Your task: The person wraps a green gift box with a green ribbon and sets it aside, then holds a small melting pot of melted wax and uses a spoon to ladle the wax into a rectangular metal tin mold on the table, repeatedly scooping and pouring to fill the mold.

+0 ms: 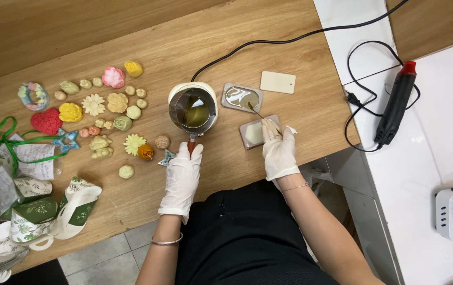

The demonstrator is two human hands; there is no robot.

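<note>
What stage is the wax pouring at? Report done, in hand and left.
Done: many finished wax shapes lie on the wooden table, and the upper mould holds glossy liquid. In hand: the left hand grips the handle of the metal pot with yellow liquid; the right hand holds a thin stick by the nearer mould. Left: that mould's fill can't be judged.

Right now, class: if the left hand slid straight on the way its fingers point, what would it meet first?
The left hand points up the table along the red handle it grips, so it would first meet the metal pitcher of yellow liquid, probably at its near wall.
</note>
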